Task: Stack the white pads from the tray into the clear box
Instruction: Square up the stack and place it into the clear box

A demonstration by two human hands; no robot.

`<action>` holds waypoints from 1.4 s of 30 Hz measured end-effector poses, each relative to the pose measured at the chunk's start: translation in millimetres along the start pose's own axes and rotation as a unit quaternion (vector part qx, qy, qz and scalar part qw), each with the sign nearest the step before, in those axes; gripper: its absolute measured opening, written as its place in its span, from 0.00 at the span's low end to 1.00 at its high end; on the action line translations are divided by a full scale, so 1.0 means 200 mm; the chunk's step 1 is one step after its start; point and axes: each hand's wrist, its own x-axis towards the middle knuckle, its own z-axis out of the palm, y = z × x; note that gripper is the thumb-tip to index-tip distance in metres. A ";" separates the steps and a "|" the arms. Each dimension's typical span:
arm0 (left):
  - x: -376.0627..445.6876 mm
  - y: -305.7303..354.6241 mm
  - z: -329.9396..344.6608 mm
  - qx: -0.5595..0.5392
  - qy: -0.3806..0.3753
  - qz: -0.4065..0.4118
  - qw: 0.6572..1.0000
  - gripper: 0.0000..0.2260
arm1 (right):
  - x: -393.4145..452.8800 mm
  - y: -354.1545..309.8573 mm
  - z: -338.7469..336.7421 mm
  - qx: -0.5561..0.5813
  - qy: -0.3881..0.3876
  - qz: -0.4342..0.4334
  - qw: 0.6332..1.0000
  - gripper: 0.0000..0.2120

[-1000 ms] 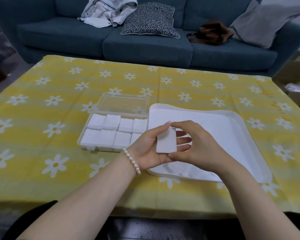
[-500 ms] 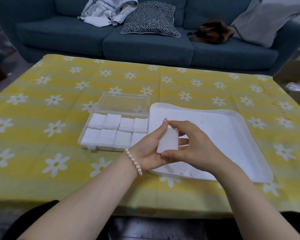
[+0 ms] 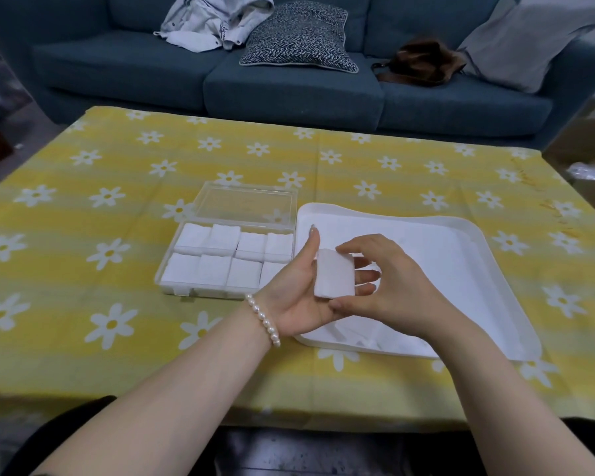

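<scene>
A stack of white pads lies across the fingers of my left hand, palm up, thumb raised beside it. My right hand pinches the stack from the right, forefinger on its top edge and thumb under its lower edge. Both hands hover over the near left corner of the white tray, where a few loose pads lie. Left of the tray stands the clear box, its lid folded back, its compartments filled with white pads. My left hand hides the box's near right compartment.
The table wears a yellow cloth with white daisies. A blue sofa runs behind it with clothes, a patterned cushion, a brown bag and a grey pillow. Cardboard boxes sit at the far right.
The pad stack has tilted and shifted slightly upward in my hands. My left thumb has lifted off it and points up. My right fingers have closed round the stack's edges.
</scene>
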 end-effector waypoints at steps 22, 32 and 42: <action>-0.01 0.00 0.03 -0.059 0.035 0.030 0.997 0.24 | 0.03 0.05 0.03 0.149 0.044 0.046 0.987 0.27; -0.03 -0.01 0.03 -0.012 0.009 0.018 1.000 0.13 | 0.02 0.00 0.04 0.178 0.048 0.088 0.979 0.29; -0.09 0.09 -0.06 0.036 0.125 0.056 0.990 0.11 | 0.13 -0.07 0.16 0.339 0.050 0.220 0.913 0.05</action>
